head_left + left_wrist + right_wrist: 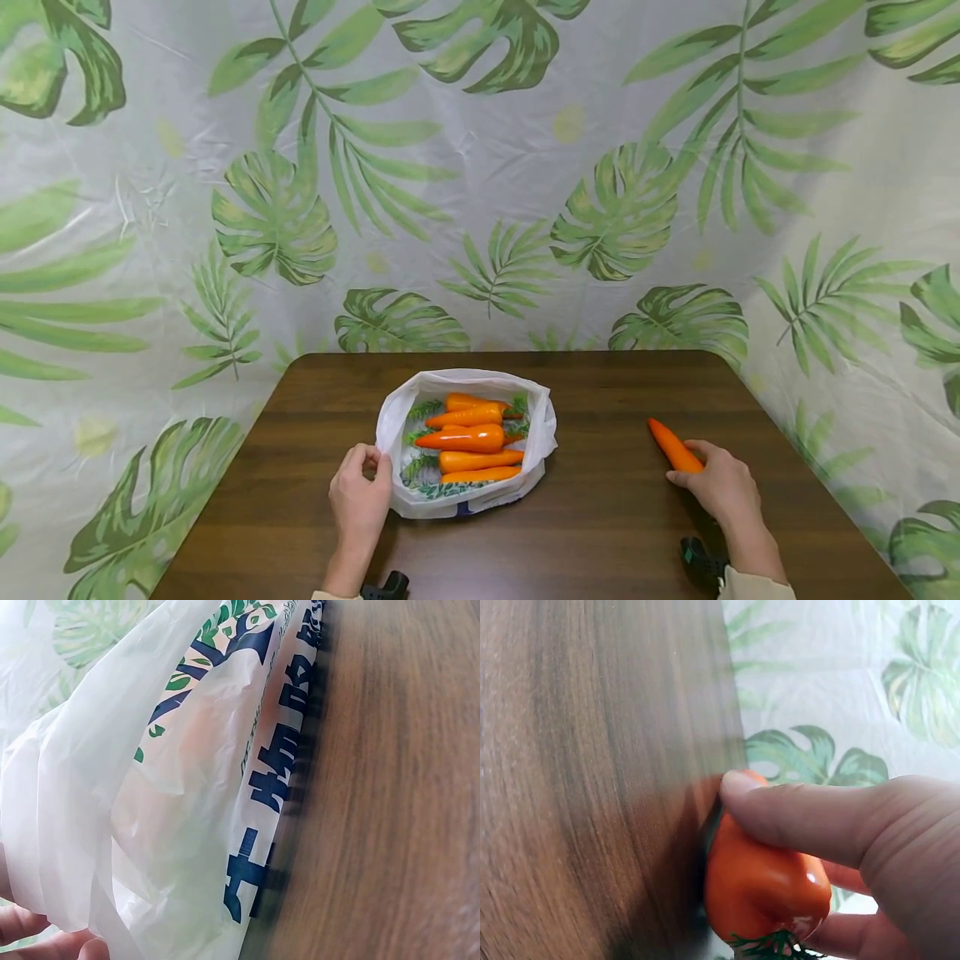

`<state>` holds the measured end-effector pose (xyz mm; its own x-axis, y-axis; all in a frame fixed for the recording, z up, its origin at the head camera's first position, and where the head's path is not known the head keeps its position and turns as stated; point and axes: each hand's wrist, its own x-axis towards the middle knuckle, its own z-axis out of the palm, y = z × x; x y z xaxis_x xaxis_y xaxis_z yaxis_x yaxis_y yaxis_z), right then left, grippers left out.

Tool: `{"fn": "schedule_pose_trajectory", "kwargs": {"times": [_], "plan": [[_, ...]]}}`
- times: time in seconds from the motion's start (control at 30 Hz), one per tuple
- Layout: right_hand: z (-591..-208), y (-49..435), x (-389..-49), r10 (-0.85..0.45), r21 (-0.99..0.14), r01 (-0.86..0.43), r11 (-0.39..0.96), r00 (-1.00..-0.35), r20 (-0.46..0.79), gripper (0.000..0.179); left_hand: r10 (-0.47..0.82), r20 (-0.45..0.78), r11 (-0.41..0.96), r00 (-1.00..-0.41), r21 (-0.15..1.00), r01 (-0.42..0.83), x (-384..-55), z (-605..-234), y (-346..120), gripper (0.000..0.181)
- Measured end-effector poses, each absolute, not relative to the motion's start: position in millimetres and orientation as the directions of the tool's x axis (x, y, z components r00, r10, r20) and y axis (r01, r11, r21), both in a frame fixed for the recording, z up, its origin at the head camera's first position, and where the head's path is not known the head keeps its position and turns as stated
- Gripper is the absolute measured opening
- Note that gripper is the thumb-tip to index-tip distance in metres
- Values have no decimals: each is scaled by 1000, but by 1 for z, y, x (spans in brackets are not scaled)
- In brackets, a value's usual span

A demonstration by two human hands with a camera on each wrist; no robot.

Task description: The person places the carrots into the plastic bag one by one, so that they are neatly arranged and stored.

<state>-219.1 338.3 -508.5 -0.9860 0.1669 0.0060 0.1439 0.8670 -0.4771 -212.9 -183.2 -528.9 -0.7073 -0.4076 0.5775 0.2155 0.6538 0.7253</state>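
Note:
A white plastic bag [551, 425] stands with its mouth spread wide, left of the table's middle. Several orange carrots [468, 438] with green tops lie inside it. My left hand [360, 492] pinches the bag's left rim between thumb and fingers. In the left wrist view, the bag's side [180, 847] shows dark blue lettering and a printed tree. Out to the right, my right hand [723, 483] grips one carrot [672, 446] with its tip pointing away. The right wrist view shows the thumb [802, 817] across the carrot's thick end [761, 889], green leaves at its base.
The dark brown wooden table [600, 533] carries the bag. A white curtain [517, 183] printed with green leaves hangs behind the table and along both sides. Each wrist wears a black strap-on device [701, 557].

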Motion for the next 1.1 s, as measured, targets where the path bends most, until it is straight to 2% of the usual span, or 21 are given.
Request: {"fn": "schedule_pose_trajectory", "kwargs": {"times": [0.2,0.37,0.5,0.83,1.1], "plan": [[-510,333,-221,163,-475,131,870,-986,27,69,-408,588,654,-699,722,226,-214,-528,-185,18],[-511,329,-223,175,-494,155,855,-985,-7,59,-405,588,654,-700,722,228,-214,-529,-185,18],[-511,327,-224,177,-499,164,851,-984,-22,58,-402,593,653,-698,720,235,-213,-529,-186,18],[-507,321,-218,180,-515,137,846,-983,35,58,-395,584,646,-709,725,237,-212,-528,-183,18],[-500,309,-221,136,-498,54,866,-982,130,56,-405,599,657,-691,716,236,-212,-528,-184,19]]}}
